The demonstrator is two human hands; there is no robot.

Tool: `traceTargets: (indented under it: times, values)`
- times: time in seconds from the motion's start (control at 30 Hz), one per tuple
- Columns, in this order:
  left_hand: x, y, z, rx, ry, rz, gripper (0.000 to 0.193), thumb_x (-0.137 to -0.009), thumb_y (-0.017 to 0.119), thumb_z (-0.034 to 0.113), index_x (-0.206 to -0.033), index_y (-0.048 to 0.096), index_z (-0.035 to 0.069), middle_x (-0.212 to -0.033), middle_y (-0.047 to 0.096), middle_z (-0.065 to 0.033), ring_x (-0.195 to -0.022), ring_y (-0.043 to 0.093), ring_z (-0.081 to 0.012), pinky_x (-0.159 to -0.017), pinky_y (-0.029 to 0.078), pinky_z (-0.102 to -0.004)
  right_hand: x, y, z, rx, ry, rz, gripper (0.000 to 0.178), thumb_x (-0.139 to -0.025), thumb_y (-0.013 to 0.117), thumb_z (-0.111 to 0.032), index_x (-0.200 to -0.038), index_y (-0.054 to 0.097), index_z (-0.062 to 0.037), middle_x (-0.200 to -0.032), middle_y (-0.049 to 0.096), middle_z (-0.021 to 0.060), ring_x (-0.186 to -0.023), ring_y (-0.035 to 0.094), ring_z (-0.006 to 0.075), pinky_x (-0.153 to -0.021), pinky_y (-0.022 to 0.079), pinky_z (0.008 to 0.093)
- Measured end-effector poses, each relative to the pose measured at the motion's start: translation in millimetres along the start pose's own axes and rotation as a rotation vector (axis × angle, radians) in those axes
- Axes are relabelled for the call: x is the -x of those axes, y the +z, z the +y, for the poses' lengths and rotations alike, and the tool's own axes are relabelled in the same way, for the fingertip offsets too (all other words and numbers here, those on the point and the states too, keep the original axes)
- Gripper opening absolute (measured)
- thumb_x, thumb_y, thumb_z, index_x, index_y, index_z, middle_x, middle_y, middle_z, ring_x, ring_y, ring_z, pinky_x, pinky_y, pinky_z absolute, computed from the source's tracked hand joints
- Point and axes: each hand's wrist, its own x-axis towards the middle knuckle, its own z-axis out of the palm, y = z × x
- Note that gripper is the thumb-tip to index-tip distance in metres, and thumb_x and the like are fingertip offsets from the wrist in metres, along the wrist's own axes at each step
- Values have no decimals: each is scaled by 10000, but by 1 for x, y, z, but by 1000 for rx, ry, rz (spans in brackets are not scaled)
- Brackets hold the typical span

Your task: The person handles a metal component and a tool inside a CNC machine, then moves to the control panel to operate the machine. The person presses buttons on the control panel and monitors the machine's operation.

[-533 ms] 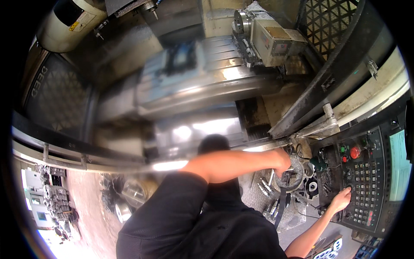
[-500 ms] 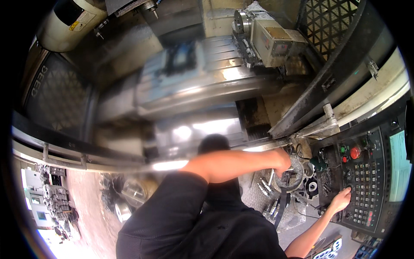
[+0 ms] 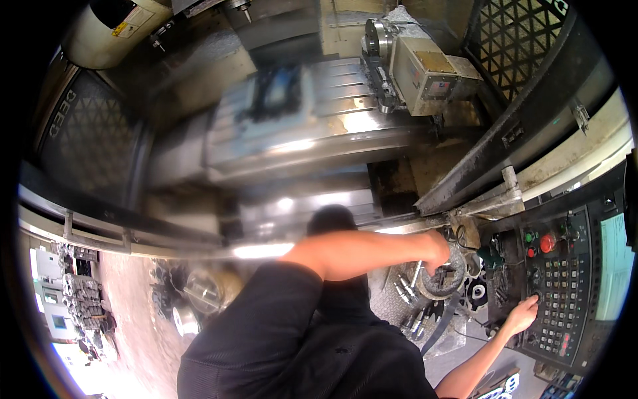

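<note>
My left hand (image 3: pixel 436 249) reaches across to the right, over a round grey dish (image 3: pixel 444 290) with small metal parts in it. Its fingers bend down at the dish's far left side; what they hold, if anything, is hidden. On the right, my right hand (image 3: pixel 523 314) is at the left side of a black control panel (image 3: pixel 565 292) full of small keys. Its fingertips are closed together on a small dark knob (image 3: pixel 534 299). A red round button (image 3: pixel 547 243) and a green one (image 3: pixel 529 237) sit farther up the panel.
Ahead is a machine's slotted metal table (image 3: pixel 345 86), with a blurred blue-and-dark piece (image 3: pixel 276 93) on it. A boxy rotary unit (image 3: pixel 422 73) stands at its right end. Tool holders (image 3: pixel 405 287) lie near the dish. A lit screen (image 3: pixel 613 266) is far right.
The view has shifted slightly, so the machine's rotary unit appears a little farther right and lower. Both hands stay at the same places, the left by the dish and the right at the panel.
</note>
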Motion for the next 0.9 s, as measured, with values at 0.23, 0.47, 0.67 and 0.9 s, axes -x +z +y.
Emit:
traceTargets:
  times: [0.23,0.47,0.67,0.9]
  values:
    - [3,-3,1,8,-26,-3,423,-808,802,439,-987,798,55,-1011,769,-116,-982,719,-316,-834,569,-451,1,-1,0,73,-25,2,629,-1054,428,-542,-993,736,3,-923,761,160,-870,725,360,-772,534,484]
    - [-1,0,1,-15,-64,-9,438,-771,811,482,-1022,808,122,-1026,775,-49,-988,717,-270,-820,571,-434,1,-2,-2,54,-36,-13,635,-1054,429,-536,-993,742,12,-935,769,153,-874,737,339,-778,542,468]
    - [-4,-1,-2,-7,-58,-30,435,-769,812,474,-1026,807,122,-1032,774,-55,-996,717,-273,-818,572,-436,-1,0,0,49,-30,-12,634,-1055,432,-528,-987,741,21,-936,770,158,-871,741,336,-775,547,467]
    - [0,-1,-1,-9,-51,-16,424,-768,810,466,-1023,809,127,-1038,774,-57,-1008,716,-274,-821,572,-441,-3,4,4,45,-43,6,616,-1060,441,-505,-982,738,28,-925,769,164,-858,743,338,-765,552,464]
